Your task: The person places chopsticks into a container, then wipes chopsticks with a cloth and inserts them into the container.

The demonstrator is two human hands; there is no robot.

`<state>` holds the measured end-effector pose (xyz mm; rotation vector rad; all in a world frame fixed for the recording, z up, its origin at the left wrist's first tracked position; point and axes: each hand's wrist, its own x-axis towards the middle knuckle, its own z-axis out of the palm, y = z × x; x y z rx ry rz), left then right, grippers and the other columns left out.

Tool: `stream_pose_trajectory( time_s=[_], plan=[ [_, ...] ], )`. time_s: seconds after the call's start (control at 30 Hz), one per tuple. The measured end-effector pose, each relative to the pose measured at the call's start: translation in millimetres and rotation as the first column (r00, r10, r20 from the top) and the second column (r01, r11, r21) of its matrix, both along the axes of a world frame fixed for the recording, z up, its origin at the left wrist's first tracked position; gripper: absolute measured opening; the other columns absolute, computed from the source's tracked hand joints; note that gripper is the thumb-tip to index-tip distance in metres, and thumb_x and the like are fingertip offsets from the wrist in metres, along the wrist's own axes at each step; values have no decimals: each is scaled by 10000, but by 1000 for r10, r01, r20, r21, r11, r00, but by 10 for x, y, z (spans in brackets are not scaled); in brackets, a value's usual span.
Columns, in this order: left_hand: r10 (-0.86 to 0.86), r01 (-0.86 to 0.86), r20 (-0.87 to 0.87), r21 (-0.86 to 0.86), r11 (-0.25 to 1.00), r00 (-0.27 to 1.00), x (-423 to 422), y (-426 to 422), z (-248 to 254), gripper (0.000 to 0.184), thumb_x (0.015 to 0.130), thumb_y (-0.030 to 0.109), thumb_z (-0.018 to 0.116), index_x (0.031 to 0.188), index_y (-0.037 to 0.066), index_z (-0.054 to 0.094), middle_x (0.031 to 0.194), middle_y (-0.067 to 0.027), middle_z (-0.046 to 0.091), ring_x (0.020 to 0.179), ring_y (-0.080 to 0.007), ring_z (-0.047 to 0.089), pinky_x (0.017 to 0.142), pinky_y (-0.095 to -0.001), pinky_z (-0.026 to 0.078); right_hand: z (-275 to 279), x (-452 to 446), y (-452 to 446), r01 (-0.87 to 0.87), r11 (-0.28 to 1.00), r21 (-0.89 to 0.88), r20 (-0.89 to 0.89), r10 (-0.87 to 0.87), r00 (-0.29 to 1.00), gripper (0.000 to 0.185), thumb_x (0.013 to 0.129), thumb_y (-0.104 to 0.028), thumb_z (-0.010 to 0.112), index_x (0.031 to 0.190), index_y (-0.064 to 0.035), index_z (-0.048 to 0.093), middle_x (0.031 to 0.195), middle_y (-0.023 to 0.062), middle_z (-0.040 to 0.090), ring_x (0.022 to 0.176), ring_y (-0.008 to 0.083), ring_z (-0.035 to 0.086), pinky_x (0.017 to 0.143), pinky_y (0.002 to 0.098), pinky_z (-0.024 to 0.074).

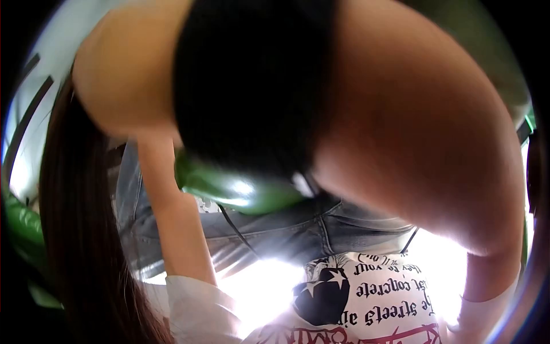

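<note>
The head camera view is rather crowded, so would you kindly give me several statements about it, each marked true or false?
1. A broad, blurred black shape shows between the bare left hand and the bare right hand. True.
2. Black lettering on the white printed shirt appears upside down. True.
3. Long dark hair hangs on the picture's right side. False: the long dark hair is on the left.
4. The trousers are bright yellow. False: they are grey-blue denim trousers.
</note>
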<state>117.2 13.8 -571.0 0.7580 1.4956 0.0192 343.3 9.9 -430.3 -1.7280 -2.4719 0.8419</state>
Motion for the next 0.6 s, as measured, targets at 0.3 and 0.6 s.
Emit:
stream_pose_trajectory(
  time_s=[0.3,0.6],
  plan=[
    [-487,453,-4,375,809,873,321,428,1638,300,885,45,432,1165,36,539,1047,-33,591,761,-91,576,617,-220,458,854,58,93,-90,946,311,94,63,994,305,795,-292,602,1087,-206,612,1282,26,475,1216,230,392,944,469,312],
    [-467,388,-51,641,663,883,636,-1020,4254,433,860,2,528,1277,104,470,991,-18,649,553,-28,475,461,-174,381,2305,514,-799,-84,842,533,-218,232,948,173,796,-311,594,833,-142,579,816,24,540,915,209,532,791,391,397]
  ],
)
